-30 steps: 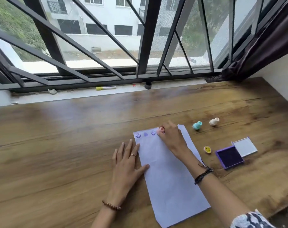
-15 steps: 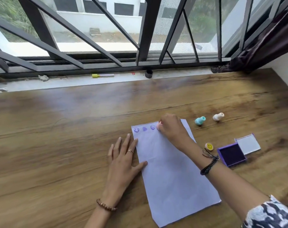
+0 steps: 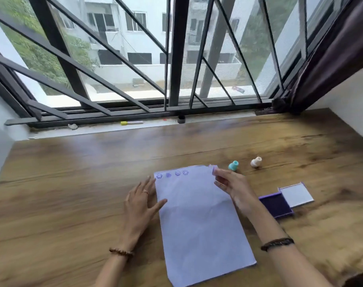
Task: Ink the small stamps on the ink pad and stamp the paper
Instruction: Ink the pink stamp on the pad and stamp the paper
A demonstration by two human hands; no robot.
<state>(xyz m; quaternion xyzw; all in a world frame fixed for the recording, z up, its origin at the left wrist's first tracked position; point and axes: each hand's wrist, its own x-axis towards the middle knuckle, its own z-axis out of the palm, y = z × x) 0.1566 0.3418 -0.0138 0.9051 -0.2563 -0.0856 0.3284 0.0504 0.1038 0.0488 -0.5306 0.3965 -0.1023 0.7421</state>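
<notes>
A pale lilac sheet of paper (image 3: pixel 199 224) lies lengthwise on the wooden table (image 3: pixel 73 183), with several purple stamp marks (image 3: pixel 177 173) in a row along its far edge. My right hand (image 3: pixel 232 187) hovers above the paper's far right corner, its fingertips pinching a small stamp (image 3: pixel 214 168) clear of the sheet. My left hand (image 3: pixel 139 201) rests flat, fingers spread, at the paper's left edge with the thumb on the sheet. To the right, the purple ink pad (image 3: pixel 277 205) lies with its white-lined lid (image 3: pixel 296 194) folded back. A teal stamp (image 3: pixel 233 165) and a cream stamp (image 3: pixel 256 161) stand beyond it.
A barred window runs along the table's far side. On its sill (image 3: pixel 93 129) lie a yellow-capped marker (image 3: pixel 132 122) and a small black object (image 3: pixel 181 119). A dark curtain (image 3: pixel 321 59) and a white wall (image 3: pixel 352 104) close off the right side.
My right hand has lifted the stamp off the paper and drawn it right. One more purple mark now shows in the row. The left hand has barely moved; the view has tilted up.
</notes>
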